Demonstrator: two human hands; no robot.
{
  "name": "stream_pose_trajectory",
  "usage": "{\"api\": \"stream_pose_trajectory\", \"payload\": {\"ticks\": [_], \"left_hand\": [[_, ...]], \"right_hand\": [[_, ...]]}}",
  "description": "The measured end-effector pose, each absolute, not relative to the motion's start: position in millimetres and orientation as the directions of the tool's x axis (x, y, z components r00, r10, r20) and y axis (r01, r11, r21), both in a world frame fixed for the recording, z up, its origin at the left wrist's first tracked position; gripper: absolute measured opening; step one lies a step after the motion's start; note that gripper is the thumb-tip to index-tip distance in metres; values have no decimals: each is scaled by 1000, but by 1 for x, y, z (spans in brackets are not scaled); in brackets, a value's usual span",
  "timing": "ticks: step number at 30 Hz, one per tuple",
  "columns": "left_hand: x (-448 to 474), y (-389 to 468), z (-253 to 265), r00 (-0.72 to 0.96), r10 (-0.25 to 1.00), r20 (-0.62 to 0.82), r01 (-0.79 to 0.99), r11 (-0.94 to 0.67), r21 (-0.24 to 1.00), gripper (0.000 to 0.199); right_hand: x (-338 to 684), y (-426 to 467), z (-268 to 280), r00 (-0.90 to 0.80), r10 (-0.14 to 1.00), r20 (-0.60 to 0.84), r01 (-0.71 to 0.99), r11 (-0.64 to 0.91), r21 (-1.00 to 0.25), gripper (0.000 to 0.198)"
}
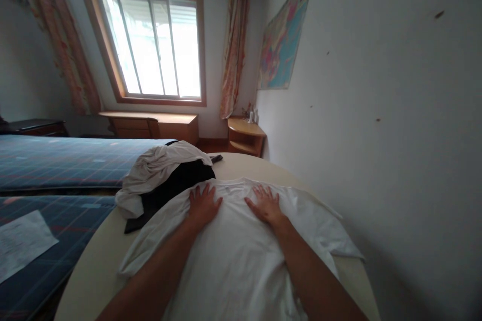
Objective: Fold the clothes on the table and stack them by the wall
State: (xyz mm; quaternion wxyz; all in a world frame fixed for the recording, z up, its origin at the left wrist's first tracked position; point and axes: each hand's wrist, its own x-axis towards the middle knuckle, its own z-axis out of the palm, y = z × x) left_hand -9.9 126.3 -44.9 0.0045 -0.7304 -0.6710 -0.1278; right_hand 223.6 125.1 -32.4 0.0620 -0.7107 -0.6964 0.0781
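Shirt (233,251), probably light, limp and easily creased, lies spread beneath the left hand (203,206) and right hand (266,206), best gripped at the shoulders (291,203) under their fingers (262,193), which splay flat, gripping nothing, either side of the collar (232,189).

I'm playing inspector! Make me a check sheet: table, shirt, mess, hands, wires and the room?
Surface: pale table with a curved edge.
Job's things: white shirt, spread out, some wrinkles.
Clutter: pale-and-black cloth heap, left of the shirt's collar.
Hands: left hand and right hand lie on the shirt near its collar, fingers spread.
Cables: nothing seen.
Surroundings: window ahead, wall map on the right, paper on blue plaid bedding at left.
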Motion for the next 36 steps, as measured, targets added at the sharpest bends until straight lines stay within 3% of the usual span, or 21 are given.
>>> {"api": "stream_pose_trajectory", "payload": {"ticks": [5,10,14,22,27,33,36], "left_hand": [[8,107,-41,322,884,340,908,-389,152,55],[7,100,-55,273,945,179,940,-302,157,68],[-13,99,-55,223,965,139,962,-241,130,69],[-29,96,-53,162,981,110,976,-175,131,72],[-26,94,-49,166,980,108,978,-177,108,69],[-24,93,-46,177,977,122,973,-193,129,68],[-18,94,-44,186,966,178,965,-214,150,62]], "right_hand": [[219,125,-35,-39,995,-91,978,19,-210,86],[226,128,-26,-145,983,-111,954,109,-280,86],[241,128,-23,-244,966,-84,929,208,-307,68],[278,119,-37,47,995,-90,982,-62,-179,72],[324,127,-46,181,984,-4,972,-179,-151,73],[358,128,-37,507,859,73,861,-500,-91,66],[334,127,-29,448,882,145,894,-442,-73,63]]}}
